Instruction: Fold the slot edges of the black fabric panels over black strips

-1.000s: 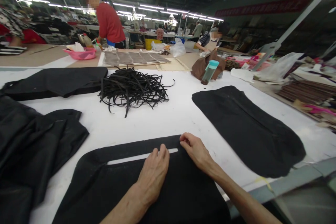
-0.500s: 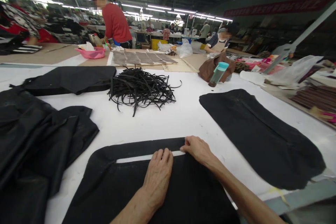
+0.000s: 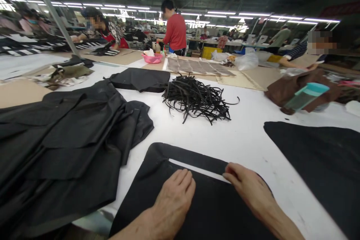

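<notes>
A black fabric panel [image 3: 202, 210] lies on the white table [image 3: 247, 138] right in front of me, with a long narrow slit [image 3: 197, 169] cut near its far edge. My left hand [image 3: 173, 202] lies flat on the panel just below the slit, fingers together and stretched out. My right hand [image 3: 249, 189] rests at the right end of the slit, its fingertips curled and pinching the black strip of fabric [image 3: 194, 156] above the slit.
A heap of black fabric pieces [image 3: 62, 146] fills the left. A tangle of black strips [image 3: 197, 99] and a folded black piece [image 3: 140, 79] lie further back. Another black panel [image 3: 320, 161] lies at the right, behind it a teal-lidded bottle [image 3: 305, 95]. Other people work at far tables.
The view has swung to the left, bringing the fabric heap into sight. My left hand has slid a little back from the slit; my right hand stays at the slit's right end.
</notes>
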`<state>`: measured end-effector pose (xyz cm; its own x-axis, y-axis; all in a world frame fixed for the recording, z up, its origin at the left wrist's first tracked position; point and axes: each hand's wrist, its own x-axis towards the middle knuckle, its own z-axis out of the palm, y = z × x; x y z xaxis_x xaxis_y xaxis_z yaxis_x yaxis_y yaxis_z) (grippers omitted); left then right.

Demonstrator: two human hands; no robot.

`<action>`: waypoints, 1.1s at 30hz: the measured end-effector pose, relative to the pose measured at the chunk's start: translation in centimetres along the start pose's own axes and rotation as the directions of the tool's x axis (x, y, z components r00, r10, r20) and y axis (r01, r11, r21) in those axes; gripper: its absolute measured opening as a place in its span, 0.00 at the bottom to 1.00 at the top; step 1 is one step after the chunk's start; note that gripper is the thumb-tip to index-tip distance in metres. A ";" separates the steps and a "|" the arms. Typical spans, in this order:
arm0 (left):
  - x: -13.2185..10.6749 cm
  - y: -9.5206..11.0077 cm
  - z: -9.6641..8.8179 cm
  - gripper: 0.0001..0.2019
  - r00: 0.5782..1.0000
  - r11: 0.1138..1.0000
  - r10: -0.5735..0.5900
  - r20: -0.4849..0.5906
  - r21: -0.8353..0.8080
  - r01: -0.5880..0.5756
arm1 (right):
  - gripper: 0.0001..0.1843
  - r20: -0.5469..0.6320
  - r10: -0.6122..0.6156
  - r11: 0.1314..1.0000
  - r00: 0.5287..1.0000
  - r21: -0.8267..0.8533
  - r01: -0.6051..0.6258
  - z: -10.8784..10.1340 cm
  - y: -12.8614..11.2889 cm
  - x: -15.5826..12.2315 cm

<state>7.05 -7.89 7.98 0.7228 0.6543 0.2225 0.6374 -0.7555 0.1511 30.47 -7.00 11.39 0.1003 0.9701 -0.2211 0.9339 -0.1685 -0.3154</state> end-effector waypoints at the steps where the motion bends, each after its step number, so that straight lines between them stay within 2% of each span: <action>1: -0.7 -0.7 0.1 0.18 0.999 0.999 -0.043 -0.021 0.029 0.043 | 0.07 0.027 -0.075 0.995 0.997 0.061 0.073 0.4 -2.0 0.1; 5: -2.2 -2.4 1.2 0.25 0.983 0.979 -0.184 -0.021 0.085 0.185 | 0.04 0.031 -0.288 0.937 0.957 0.219 0.274 3.2 -9.5 2.1; 7: -2.8 -2.6 1.7 0.27 0.979 0.975 -0.198 -0.039 0.094 0.201 | 0.05 0.048 -0.311 0.927 0.949 0.236 0.292 4.6 -11.9 3.5; 9: -3.2 -2.5 2.1 0.28 0.979 0.975 -0.192 -0.071 0.097 0.198 | 0.05 0.067 -0.298 0.935 0.952 0.222 0.277 5.7 -13.2 4.5; 12: -3.8 -2.1 2.5 0.27 0.979 0.976 -0.185 -0.091 0.100 0.194 | 0.04 0.086 -0.260 0.952 0.962 0.192 0.240 6.3 -14.0 5.3; 22: -3.8 -1.9 1.9 0.22 0.980 0.974 -0.188 -0.068 0.113 0.195 | 0.05 0.151 -0.215 0.969 0.965 0.153 0.192 6.1 -14.2 5.8; 30: -4.0 -1.6 2.4 0.22 0.977 0.973 -0.205 -0.056 0.093 0.210 | 0.05 0.132 -0.168 0.983 0.977 0.098 0.156 6.9 -14.5 6.1; 33: -3.9 -1.7 2.2 0.20 0.978 0.975 -0.204 -0.040 0.083 0.206 | 0.06 0.130 -0.179 0.981 0.975 0.094 0.167 6.5 -14.3 6.8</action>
<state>3.78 -9.09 4.78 0.5667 0.7926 0.2252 0.7928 -0.5989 0.1128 15.56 0.90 8.36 -0.1136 0.9534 -0.2795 0.9010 -0.0197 -0.4334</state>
